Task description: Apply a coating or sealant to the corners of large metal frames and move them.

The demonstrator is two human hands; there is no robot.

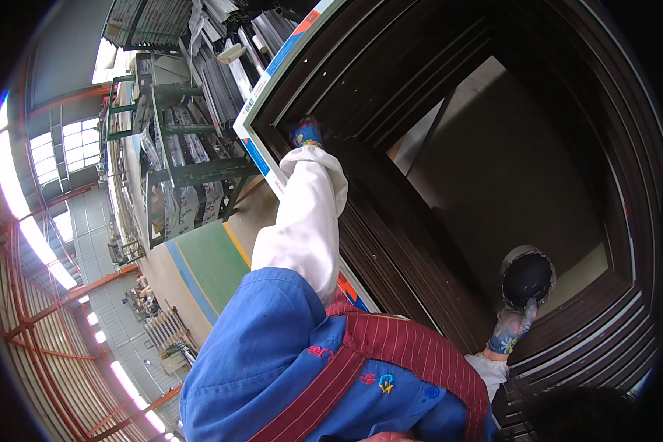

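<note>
A stack of dark brown rectangular frames (398, 228) fills the right half of the view, with white, blue and red film along its outer side. At its far left corner my left hand (306, 133), in a blue patterned glove, rests against the dark profile; its fingers are too dark and foreshortened to read. My right hand (512, 329), gloved alike, closes on a round roll of tape (528, 278) with a pale rim and black centre. The roll is held at the near right of the frames' opening, and the fingers beneath it are hidden.
Beyond the stack at the upper left stand green metal racks (199, 173) loaded with long profiles (217, 81). A floor strip (215, 254) painted green, blue and yellow runs left of my arm. More machinery (171, 335) stands farther off in the hall.
</note>
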